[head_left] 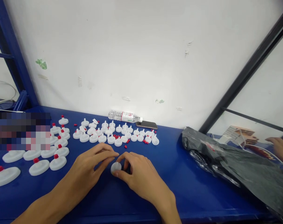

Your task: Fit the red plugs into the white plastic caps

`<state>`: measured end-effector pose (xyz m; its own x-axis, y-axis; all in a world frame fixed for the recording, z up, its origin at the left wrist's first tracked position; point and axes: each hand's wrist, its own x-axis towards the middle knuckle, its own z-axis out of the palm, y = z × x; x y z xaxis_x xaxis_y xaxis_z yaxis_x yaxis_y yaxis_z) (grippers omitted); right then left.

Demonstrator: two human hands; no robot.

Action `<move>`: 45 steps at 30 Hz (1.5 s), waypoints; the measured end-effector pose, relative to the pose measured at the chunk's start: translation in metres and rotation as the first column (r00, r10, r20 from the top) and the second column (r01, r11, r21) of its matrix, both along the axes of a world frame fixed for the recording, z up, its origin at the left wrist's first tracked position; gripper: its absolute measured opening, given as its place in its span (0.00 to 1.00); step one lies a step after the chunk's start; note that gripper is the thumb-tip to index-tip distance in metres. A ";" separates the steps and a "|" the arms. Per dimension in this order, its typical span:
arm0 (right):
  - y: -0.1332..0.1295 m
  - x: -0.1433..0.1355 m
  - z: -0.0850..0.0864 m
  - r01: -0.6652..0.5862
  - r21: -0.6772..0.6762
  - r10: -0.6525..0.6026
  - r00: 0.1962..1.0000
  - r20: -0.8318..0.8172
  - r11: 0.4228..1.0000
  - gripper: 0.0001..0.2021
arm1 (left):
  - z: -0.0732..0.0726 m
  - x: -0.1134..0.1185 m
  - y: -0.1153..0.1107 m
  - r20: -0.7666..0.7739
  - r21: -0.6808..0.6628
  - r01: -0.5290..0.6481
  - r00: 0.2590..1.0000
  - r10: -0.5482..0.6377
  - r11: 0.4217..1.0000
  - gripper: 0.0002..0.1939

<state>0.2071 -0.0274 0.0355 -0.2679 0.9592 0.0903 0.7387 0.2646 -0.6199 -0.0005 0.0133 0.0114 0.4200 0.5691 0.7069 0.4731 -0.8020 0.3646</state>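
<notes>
Nearest the camera, two bare forearms are stretched in over the blue table (169, 177), and a small white cap (115, 168) is held low between the hands. With that cap taken as the dial's centre, the right hand (141, 171) is set at 3 o'clock, the cap pinched between its thumb and fingers. At 10 o'clock the left hand (92, 160) is poised, thumb and fingertips brought close together; whether anything is gripped there cannot be told.

Now, from 11 round to 1 o'clock, a crowd of spouted white pieces (111, 139) is spread, with red bits (128, 141) scattered among them. Behind these, at 12, a clear bottle (126, 117) is laid on its side, and at 1 o'clock a phone (147, 125). By 9 to 10 o'clock, larger white discs (39, 168) are seen topped in red, partly covered by a pixelated block (21, 131). Over at 3 o'clock, a dark plastic bag (237, 168) is sprawled, cut off by the frame; beyond it, another person's hand (280, 151) is cropped at the edge. The held cap's underside is hidden.
</notes>
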 end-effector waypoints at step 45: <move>0.000 0.000 -0.001 -0.044 -0.018 0.044 0.999 0.002 0.999 0.08 | -0.008 -0.001 -0.007 -0.087 -0.276 0.086 0.990 -0.114 0.957 0.13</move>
<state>0.2072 -0.0273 0.0348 -0.3103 0.9479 0.0724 0.7280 0.2860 -0.6230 -0.0013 0.0063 0.0038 0.5460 0.6846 0.4829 0.4409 -0.7249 0.5292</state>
